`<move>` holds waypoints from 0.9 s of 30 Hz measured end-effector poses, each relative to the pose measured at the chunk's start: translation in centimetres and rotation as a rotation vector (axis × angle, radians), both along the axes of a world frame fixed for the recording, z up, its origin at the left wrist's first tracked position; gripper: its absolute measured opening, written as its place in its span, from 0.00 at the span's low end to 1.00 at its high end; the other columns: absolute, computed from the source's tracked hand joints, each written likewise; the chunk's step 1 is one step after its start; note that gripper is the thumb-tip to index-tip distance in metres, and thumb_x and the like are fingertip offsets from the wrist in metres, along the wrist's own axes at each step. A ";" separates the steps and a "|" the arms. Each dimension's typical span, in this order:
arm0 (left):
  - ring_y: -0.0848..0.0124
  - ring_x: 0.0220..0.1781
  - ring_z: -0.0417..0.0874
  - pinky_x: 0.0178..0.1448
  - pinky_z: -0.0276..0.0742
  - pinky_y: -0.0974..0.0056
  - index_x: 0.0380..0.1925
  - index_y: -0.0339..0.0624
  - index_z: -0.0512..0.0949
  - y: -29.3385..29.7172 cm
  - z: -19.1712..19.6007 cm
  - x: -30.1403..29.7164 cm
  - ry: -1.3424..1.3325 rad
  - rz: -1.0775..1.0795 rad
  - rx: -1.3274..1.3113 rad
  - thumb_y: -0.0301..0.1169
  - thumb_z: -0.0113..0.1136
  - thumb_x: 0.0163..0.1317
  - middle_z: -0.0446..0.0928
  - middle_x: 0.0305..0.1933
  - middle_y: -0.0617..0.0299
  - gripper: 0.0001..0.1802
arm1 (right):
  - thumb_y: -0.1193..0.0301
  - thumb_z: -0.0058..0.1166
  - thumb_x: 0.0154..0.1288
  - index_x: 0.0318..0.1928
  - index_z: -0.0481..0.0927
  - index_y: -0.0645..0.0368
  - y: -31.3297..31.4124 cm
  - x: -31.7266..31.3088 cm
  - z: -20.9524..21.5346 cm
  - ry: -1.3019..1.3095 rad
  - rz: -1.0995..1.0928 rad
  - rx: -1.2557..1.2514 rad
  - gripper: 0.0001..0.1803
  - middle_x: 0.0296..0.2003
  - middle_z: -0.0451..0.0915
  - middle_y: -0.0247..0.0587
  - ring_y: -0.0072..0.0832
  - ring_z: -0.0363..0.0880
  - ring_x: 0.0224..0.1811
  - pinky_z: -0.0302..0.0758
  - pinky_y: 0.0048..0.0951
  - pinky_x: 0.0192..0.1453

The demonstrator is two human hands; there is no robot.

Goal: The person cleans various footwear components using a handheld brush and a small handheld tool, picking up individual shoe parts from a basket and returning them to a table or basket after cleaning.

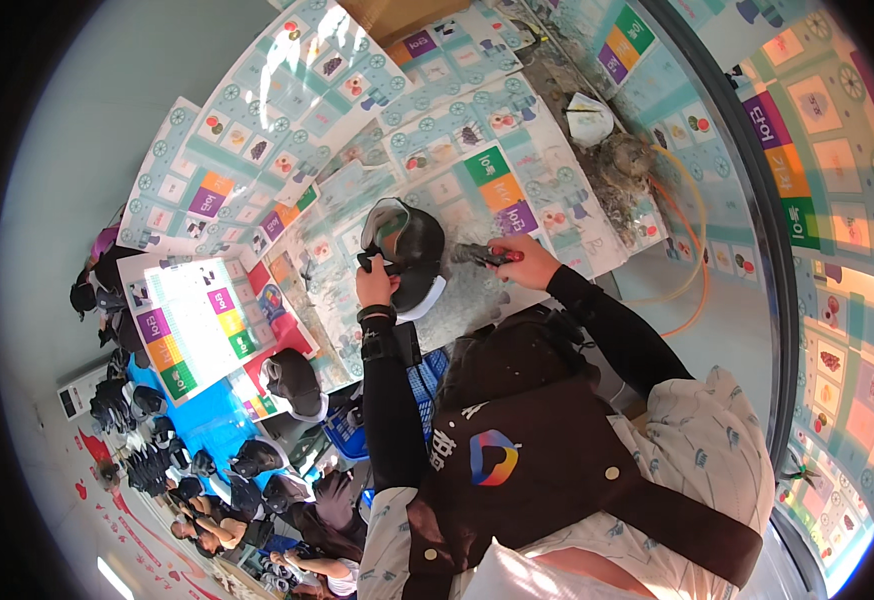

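A black ankle shoe (419, 240) with a white sole stands over the worktable, its open collar facing away from me. My left hand (375, 287) is closed on the shoe's left side, with a black wristband behind it. To the right of the shoe, my right hand (529, 264) is closed around a red-handled tool (502, 257). The tool's dark grey head (472, 254) points left at the shoe, with a small gap between them. What kind of tool it is, I cannot make out.
Printed card sheets (467, 130) cover the worktable and stand as walls. A white mask (589, 120) lies beside a dusty machine part (625, 158) with yellow and orange hoses (699, 250). Another dark shoe (295, 383) and a blue basket (427, 388) are at near left. People work beyond.
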State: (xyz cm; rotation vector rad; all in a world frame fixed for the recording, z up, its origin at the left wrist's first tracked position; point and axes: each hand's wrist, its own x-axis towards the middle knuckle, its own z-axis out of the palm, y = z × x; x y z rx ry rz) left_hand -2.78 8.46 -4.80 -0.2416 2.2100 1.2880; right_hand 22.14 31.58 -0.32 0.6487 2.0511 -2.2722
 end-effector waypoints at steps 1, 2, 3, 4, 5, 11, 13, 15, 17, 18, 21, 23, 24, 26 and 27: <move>0.66 0.23 0.86 0.25 0.83 0.63 0.40 0.35 0.74 0.0 0.1 -0.2 -0.006 -0.001 -0.001 0.46 0.62 0.67 0.82 0.28 0.54 0.22 | 0.78 0.59 0.55 0.40 0.78 0.65 -0.2 0.0 -1.1 -0.006 -0.094 -0.008 0.10 0.23 0.75 0.38 0.25 0.76 0.25 0.72 0.30 0.34; 0.66 0.23 0.86 0.25 0.83 0.63 0.40 0.35 0.75 0.1 0.2 -0.2 -0.012 -0.003 -0.001 0.46 0.63 0.67 0.82 0.27 0.54 0.22 | 0.78 0.59 0.56 0.41 0.78 0.65 -0.3 0.1 -2.1 -0.011 -0.187 -0.016 0.11 0.23 0.75 0.38 0.25 0.77 0.25 0.73 0.30 0.34; 0.66 0.23 0.86 0.25 0.83 0.63 0.40 0.35 0.75 0.2 0.2 -0.1 -0.012 -0.001 -0.003 0.46 0.63 0.67 0.82 0.27 0.54 0.22 | 0.78 0.59 0.56 0.41 0.78 0.65 -0.1 0.1 -2.2 -0.011 -0.186 -0.017 0.11 0.23 0.75 0.38 0.25 0.77 0.25 0.73 0.30 0.34; 0.66 0.23 0.86 0.25 0.83 0.64 0.41 0.31 0.74 0.6 0.2 0.0 -0.015 -0.029 -0.020 0.44 0.64 0.66 0.82 0.28 0.53 0.23 | 0.78 0.60 0.57 0.42 0.78 0.66 0.3 0.4 -2.2 -0.016 -0.141 -0.079 0.12 0.23 0.75 0.38 0.25 0.77 0.25 0.73 0.30 0.33; 0.66 0.23 0.86 0.25 0.83 0.65 0.43 0.28 0.72 0.7 0.3 0.0 -0.017 -0.057 -0.038 0.42 0.64 0.66 0.82 0.30 0.51 0.24 | 0.77 0.61 0.57 0.43 0.78 0.66 0.6 0.5 -2.2 -0.020 -0.096 -0.142 0.13 0.23 0.76 0.38 0.25 0.78 0.25 0.73 0.31 0.33; 0.62 0.22 0.85 0.25 0.84 0.62 0.40 0.29 0.75 0.8 0.6 0.6 0.042 0.018 0.005 0.36 0.60 0.65 0.82 0.31 0.50 0.17 | 0.78 0.58 0.57 0.45 0.78 0.66 1.4 1.2 -2.6 -0.062 -0.139 0.003 0.14 0.28 0.81 0.40 0.25 0.79 0.28 0.74 0.30 0.36; 0.58 0.26 0.87 0.26 0.86 0.59 0.43 0.27 0.72 0.4 1.3 -0.3 0.001 -0.053 0.032 0.33 0.56 0.64 0.81 0.35 0.48 0.17 | 0.78 0.57 0.56 0.47 0.78 0.66 2.0 1.4 -1.9 -0.059 -0.017 0.134 0.16 0.30 0.82 0.40 0.24 0.80 0.30 0.75 0.29 0.38; 0.54 0.30 0.88 0.27 0.89 0.57 0.49 0.22 0.69 -0.6 2.7 0.0 0.095 -0.011 0.037 0.32 0.54 0.65 0.80 0.41 0.43 0.21 | 0.78 0.57 0.56 0.48 0.79 0.66 2.3 1.8 -0.9 -0.065 0.101 0.265 0.17 0.33 0.84 0.40 0.23 0.80 0.33 0.75 0.28 0.40; 0.53 0.36 0.88 0.30 0.91 0.55 0.50 0.23 0.70 -2.3 4.3 -1.8 0.121 -0.104 0.008 0.31 0.52 0.65 0.79 0.43 0.43 0.20 | 0.77 0.58 0.55 0.51 0.79 0.65 2.2 2.2 1.0 0.036 -0.118 0.023 0.20 0.34 0.84 0.38 0.23 0.78 0.33 0.73 0.28 0.42; 0.52 0.36 0.88 0.31 0.91 0.54 0.48 0.25 0.70 -2.7 5.2 -2.6 0.111 -0.136 -0.017 0.31 0.51 0.64 0.79 0.43 0.44 0.19 | 0.75 0.59 0.56 0.53 0.79 0.65 2.3 2.4 1.9 0.012 -0.180 0.035 0.21 0.32 0.83 0.36 0.26 0.74 0.30 0.72 0.28 0.41; 0.52 0.33 0.88 0.31 0.90 0.56 0.49 0.27 0.71 -2.9 6.6 -5.3 0.040 -0.234 -0.011 0.31 0.49 0.63 0.77 0.40 0.48 0.18 | 0.74 0.60 0.57 0.52 0.79 0.64 2.8 2.3 2.3 0.087 -0.012 0.214 0.21 0.30 0.80 0.35 0.27 0.72 0.29 0.71 0.28 0.39; 0.53 0.34 0.88 0.32 0.90 0.56 0.51 0.30 0.71 -3.7 6.7 -6.3 -0.011 -0.249 -0.031 0.31 0.49 0.63 0.77 0.40 0.50 0.19 | 0.73 0.61 0.58 0.52 0.79 0.62 2.7 2.0 3.5 0.088 0.127 0.203 0.20 0.29 0.79 0.36 0.26 0.72 0.29 0.70 0.28 0.37; 0.53 0.34 0.88 0.32 0.90 0.56 0.51 0.30 0.71 -3.6 6.6 -6.3 -0.009 -0.254 -0.030 0.31 0.49 0.63 0.77 0.40 0.50 0.19 | 0.73 0.61 0.58 0.51 0.79 0.61 2.6 2.0 3.3 0.151 0.114 0.208 0.19 0.29 0.78 0.37 0.27 0.71 0.28 0.70 0.29 0.37; 0.54 0.35 0.88 0.33 0.90 0.56 0.53 0.33 0.71 -3.5 6.4 -6.3 0.027 -0.290 0.006 0.31 0.49 0.62 0.77 0.39 0.53 0.20 | 0.73 0.60 0.58 0.48 0.78 0.61 2.2 2.3 3.1 0.168 -0.013 0.229 0.16 0.28 0.76 0.38 0.28 0.71 0.28 0.69 0.30 0.37; 0.54 0.35 0.88 0.33 0.90 0.56 0.53 0.33 0.71 -3.5 6.4 -6.4 0.029 -0.290 0.005 0.31 0.49 0.62 0.77 0.39 0.53 0.20 | 0.73 0.60 0.58 0.48 0.78 0.61 2.4 2.3 3.6 0.170 -0.013 0.229 0.16 0.28 0.76 0.38 0.28 0.71 0.28 0.69 0.30 0.37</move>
